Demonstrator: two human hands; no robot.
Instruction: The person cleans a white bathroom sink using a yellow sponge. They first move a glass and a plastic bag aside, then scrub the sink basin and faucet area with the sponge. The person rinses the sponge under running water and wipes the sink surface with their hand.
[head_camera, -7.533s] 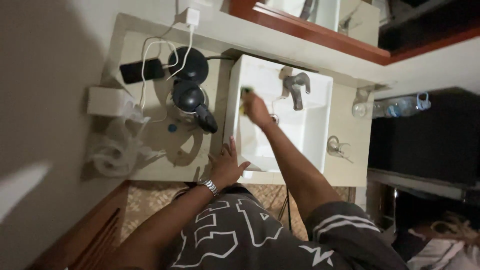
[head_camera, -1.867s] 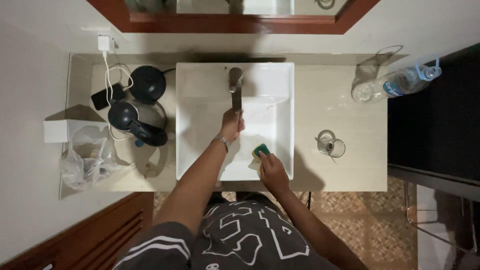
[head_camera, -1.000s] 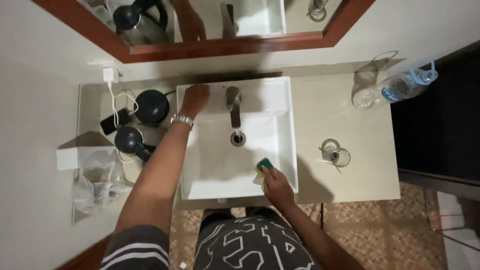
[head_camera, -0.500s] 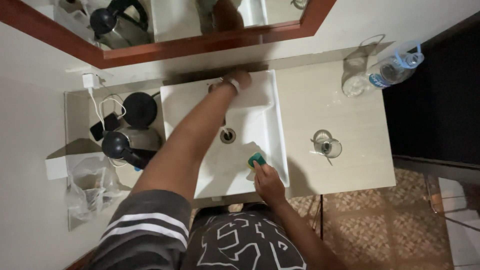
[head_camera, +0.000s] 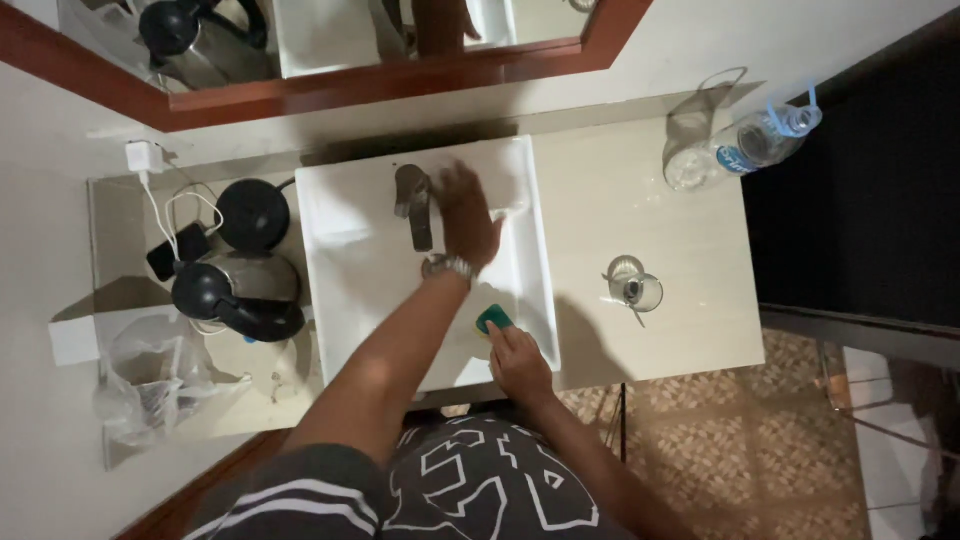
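Note:
I look straight down on a white rectangular sink (head_camera: 345, 285) set on a pale counter. My left hand (head_camera: 466, 215), a watch on its wrist, lies flat with fingers spread on the basin's right inner side, just right of the dark metal faucet (head_camera: 413, 203). My right hand (head_camera: 518, 360) holds a green sponge (head_camera: 494, 319) against the sink's near right corner.
Left of the sink stand a black kettle (head_camera: 238, 290), its round base (head_camera: 252, 215), a plug with white cable (head_camera: 146, 160) and a clear plastic bag (head_camera: 150, 375). On the right are a glass (head_camera: 632, 285) and a lying water bottle (head_camera: 745, 148). A wood-framed mirror (head_camera: 380, 85) runs behind.
My left hand has moved from the back rim of the sink to the right of the faucet. The right hand stays with the sponge at the near right corner.

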